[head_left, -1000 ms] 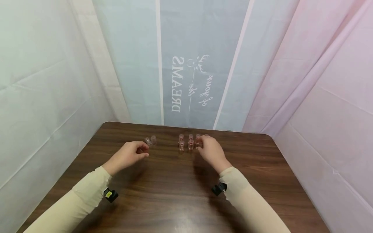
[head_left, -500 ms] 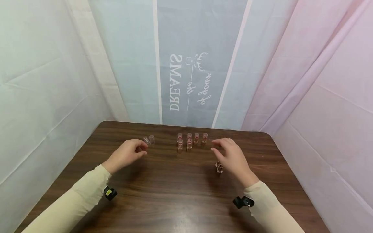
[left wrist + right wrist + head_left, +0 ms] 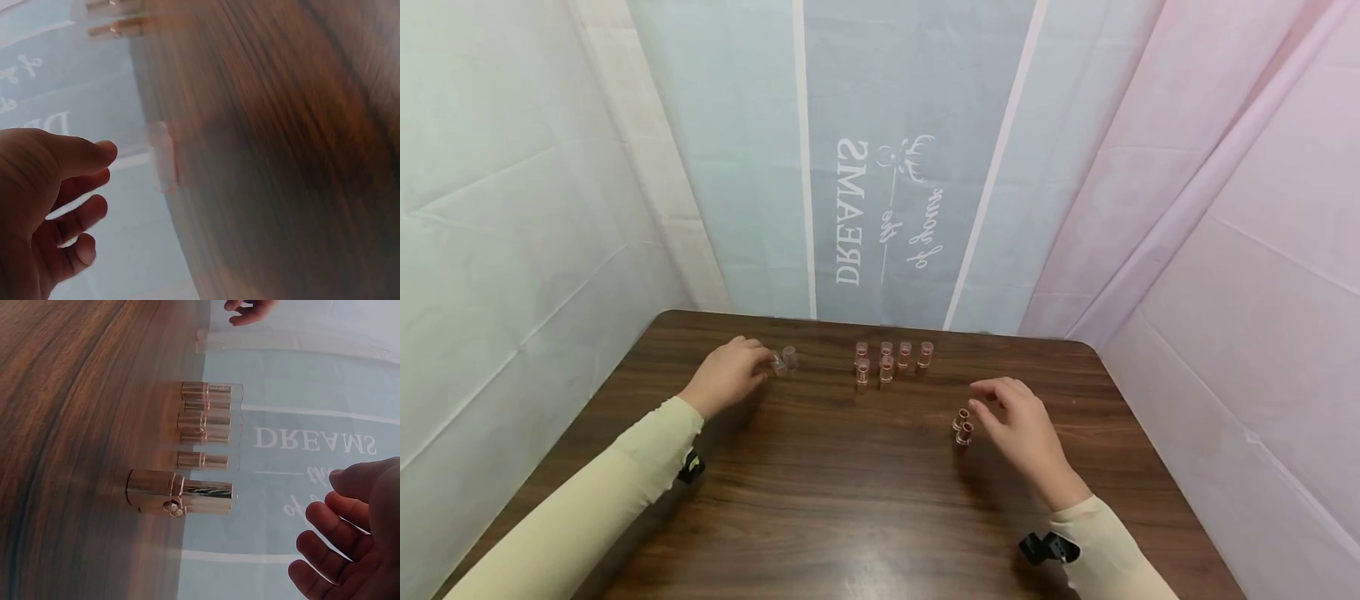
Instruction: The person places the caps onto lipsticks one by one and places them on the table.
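Note:
My left hand [image 3: 730,375] is beside two clear caps at the left back of the table. One clear cap [image 3: 779,363] lies tilted at its fingertips; whether they touch is unclear. The other clear cap [image 3: 790,357] stands just behind. In the left wrist view a cap [image 3: 165,156] appears beyond the thumb, blurred. My right hand [image 3: 1018,425] hovers with fingers loosely bent and holds nothing. Close to its left, two uncapped gold lipstick tubes [image 3: 964,432] stand upright; the right wrist view shows them overlapping as one gold tube [image 3: 181,492] with a small ornament.
Several gold lipsticks [image 3: 887,369] with clear caps stand upright in two short rows near the back edge. The dark wooden table [image 3: 820,492] is walled in by a printed curtain [image 3: 910,250] behind and pale cloth on both sides.
My right hand has drawn right and toward me, away from the capped lipsticks, uncovering the two uncapped tubes. My left hand has turned over, its fingertips now at the tilted cap.

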Motion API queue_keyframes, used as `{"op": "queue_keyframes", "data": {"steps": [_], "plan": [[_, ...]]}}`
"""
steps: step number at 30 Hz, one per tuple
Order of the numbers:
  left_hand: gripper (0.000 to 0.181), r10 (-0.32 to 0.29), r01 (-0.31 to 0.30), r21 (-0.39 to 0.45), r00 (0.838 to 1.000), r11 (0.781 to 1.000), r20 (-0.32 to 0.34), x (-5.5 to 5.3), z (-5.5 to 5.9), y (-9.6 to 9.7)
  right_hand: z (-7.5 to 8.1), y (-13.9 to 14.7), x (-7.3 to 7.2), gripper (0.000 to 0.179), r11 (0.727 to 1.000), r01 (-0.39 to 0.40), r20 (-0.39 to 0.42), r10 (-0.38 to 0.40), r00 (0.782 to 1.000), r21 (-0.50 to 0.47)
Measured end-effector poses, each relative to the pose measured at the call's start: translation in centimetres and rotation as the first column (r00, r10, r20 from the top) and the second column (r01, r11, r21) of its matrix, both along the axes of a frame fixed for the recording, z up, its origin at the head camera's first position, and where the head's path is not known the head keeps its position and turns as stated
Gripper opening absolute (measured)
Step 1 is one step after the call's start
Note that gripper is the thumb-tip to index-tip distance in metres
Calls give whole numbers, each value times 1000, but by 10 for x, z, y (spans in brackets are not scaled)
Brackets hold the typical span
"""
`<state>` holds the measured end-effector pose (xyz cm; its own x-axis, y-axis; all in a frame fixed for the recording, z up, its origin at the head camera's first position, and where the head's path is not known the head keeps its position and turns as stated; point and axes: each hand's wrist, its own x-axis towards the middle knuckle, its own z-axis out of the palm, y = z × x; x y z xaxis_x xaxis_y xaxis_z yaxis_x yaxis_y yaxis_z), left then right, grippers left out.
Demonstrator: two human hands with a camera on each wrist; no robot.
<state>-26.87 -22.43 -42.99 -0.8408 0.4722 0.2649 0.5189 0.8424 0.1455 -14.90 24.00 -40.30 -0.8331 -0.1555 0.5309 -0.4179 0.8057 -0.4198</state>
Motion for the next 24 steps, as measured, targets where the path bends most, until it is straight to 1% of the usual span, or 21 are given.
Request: {"op": "queue_keyframes", "data": {"steps": [2,4,7,9,13,15,19,24], "plan": [[24,-40,38,-48,998,998,-44,-8,-3,1,-1,2,1,20,1000,3,7,-3,1000,-2],[19,-82,73,-94,993,993,-86,-16,-6,3,-3,3,1,20,1000,6,13,-6,1000,-1],[13,-144,120,-163,979,979,-145,-24,-11,5,-6,5,3,21,1000,9,18,-9,1000,-2],[12,-171,138,-198,972,970,-164,-28,-14,6,-8,5,4,21,1000,11,18,-10,1000,-6],[12,-199,150,-254,964,955,-177,-33,-20,7,-11,7,5,20,1000,15,13,-14,1000,-7],[13,-202,148,-274,963,950,-179,-34,-21,8,-11,8,6,20,1000,13,5,-13,1000,-4],[14,-210,140,-310,956,940,-205,-37,-22,10,-10,9,4,19,1000,7,-7,-7,1000,-2],[14,-243,145,-384,944,912,-222,-41,-24,11,-10,10,3,18,1000,2,-3,-2,1000,1]]}}
